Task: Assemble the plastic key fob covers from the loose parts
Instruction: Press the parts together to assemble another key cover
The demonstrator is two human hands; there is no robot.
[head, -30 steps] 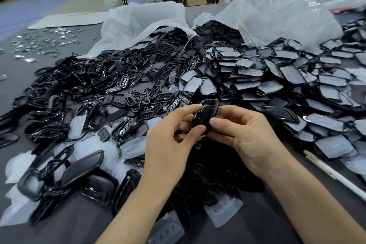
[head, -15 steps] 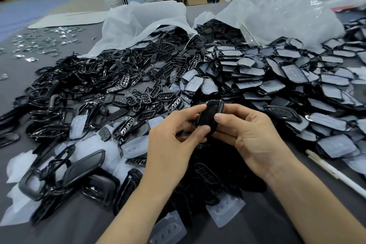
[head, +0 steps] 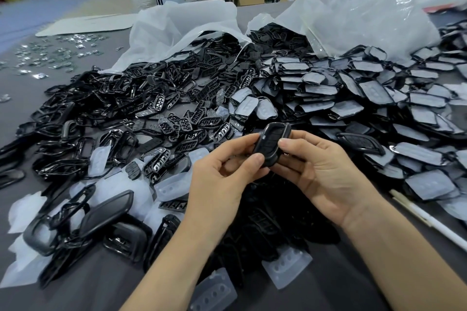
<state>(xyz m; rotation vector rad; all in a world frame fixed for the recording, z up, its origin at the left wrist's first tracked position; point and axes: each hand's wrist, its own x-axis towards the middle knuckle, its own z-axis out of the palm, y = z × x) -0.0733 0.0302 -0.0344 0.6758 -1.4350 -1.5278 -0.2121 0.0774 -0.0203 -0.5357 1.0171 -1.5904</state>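
One left hand (head: pixel 217 184) and one right hand (head: pixel 326 177) hold one key fob cover (head: pixel 271 144). Behind the cover: two plastic bags (head: pixel 182 25). Right of it: one white pen (head: pixel 429 222). Around it, loose black parts (head: pixel 113 98) beyond counting.

Black key fob cover (head: pixel 272 143), tilted upright; pinched between both hands.

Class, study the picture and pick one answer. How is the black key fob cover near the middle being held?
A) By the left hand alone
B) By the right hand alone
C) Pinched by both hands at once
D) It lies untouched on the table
C: the left hand and the right hand each pinch the black key fob cover between thumb and fingers, one on either side of it.
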